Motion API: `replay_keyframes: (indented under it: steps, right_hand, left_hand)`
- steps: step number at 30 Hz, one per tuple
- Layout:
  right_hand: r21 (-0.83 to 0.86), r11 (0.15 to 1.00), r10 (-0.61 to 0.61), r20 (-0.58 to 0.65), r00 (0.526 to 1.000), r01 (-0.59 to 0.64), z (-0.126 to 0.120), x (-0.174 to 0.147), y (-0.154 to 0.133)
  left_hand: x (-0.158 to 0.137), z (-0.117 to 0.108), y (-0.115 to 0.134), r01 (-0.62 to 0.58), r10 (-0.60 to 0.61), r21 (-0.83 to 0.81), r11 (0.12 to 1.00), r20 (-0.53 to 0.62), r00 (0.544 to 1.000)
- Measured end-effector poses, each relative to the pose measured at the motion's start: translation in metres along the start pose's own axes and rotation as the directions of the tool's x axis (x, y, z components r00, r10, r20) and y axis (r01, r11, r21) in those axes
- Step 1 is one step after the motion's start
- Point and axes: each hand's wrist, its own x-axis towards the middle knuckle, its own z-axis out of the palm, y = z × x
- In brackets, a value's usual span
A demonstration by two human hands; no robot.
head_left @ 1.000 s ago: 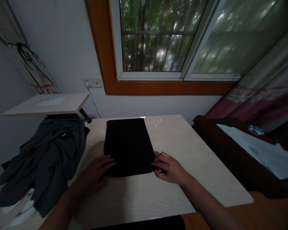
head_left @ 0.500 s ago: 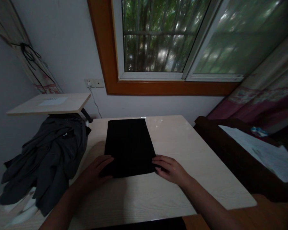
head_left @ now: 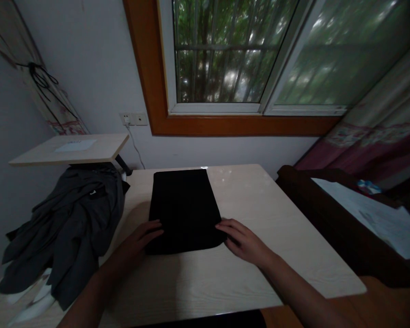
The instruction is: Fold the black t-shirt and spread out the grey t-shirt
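Note:
A black folded cloth [head_left: 184, 205], perhaps a garment, lies flat on the pale wooden table [head_left: 259, 205] in a roughly rectangular shape. My left hand [head_left: 145, 237] rests at its near left side, fingers stretched over the edge; the thumb is hard to make out. On the opposite side, my right hand [head_left: 241, 239] touches the near right edge with outstretched fingertips, its thumb lower down by the corner. The dark fabric hides any folds.
Dark grey clothing [head_left: 78, 214] is heaped at the left, beneath a small raised wooden shelf [head_left: 112, 146]. White material [head_left: 37, 303] shows under the heap. To the right, a paper sheet [head_left: 369, 214] lies on a dark brown surface. A window [head_left: 232, 50] is ahead.
The cloth's near corners now look rounder and less covered by my hands. My left thumb no longer shows at the near edge. My fingers have shifted slightly on the fabric.

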Motion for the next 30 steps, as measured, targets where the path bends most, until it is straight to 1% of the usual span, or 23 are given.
replay_keyframes:
  steps: [5, 8, 12, 15, 18, 24, 30]
  right_hand:
    - [-0.038, 0.999, -0.025, 0.019, 1.0, 0.025, 0.0, 0.001, 0.003]
    - [-0.058, 0.997, -0.045, 0.022, 0.999, 0.047, -0.002, 0.003, 0.002]
    - [-0.09, 0.994, -0.059, -0.019, 0.998, 0.057, -0.005, 0.005, 0.0]
    - [-0.095, 0.993, -0.075, -0.043, 0.996, 0.071, -0.007, 0.007, -0.001]
    - [-0.085, 0.993, -0.082, -0.062, 0.995, 0.076, -0.008, 0.008, 0.001]
    - [-0.061, 0.997, -0.051, -0.131, 0.99, 0.043, -0.008, 0.007, 0.004]
    - [-0.011, 1.0, -0.011, -0.155, 0.988, 0.01, -0.01, 0.008, 0.002]
  left_hand:
    - [0.002, 0.002, 0.001, 0.012, -0.011, 0.094, 0.995, -0.005, 1.0]
    - [0.003, 0.001, 0.002, 0.031, -0.034, 0.126, 0.991, 0.021, 0.999]
    - [0.002, 0.001, -0.004, 0.016, -0.021, 0.136, 0.991, 0.038, 0.999]
    - [0.001, 0.004, -0.011, -0.029, 0.028, 0.147, 0.989, 0.007, 1.0]
    - [0.0, 0.005, -0.017, -0.007, 0.009, 0.166, 0.986, -0.008, 1.0]
    - [0.0, -0.001, -0.015, 0.024, -0.022, 0.116, 0.993, -0.024, 0.999]
    - [0.003, -0.006, -0.008, 0.067, -0.064, 0.064, 0.996, -0.043, 0.997]
